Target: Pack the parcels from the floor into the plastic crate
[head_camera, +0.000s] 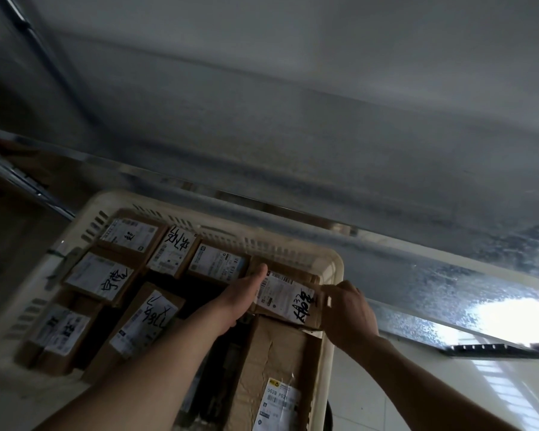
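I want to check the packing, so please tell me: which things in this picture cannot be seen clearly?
Head view only:
- Floor parcels: none in view; the camera looks at the crate and a metal shelf edge.
- Held parcel: its sides are covered by the left hand and right hand.
- Label print: too small and blurred to read.
- Large box: near end cut off by the bottom edge.
- Crate bottom: hidden by parcels.

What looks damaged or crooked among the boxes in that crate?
The large box at the crate's near right is creased and crumpled on top. The parcel between the left hand and right hand lies tilted, overlapping that box's far edge rather than lying flat.
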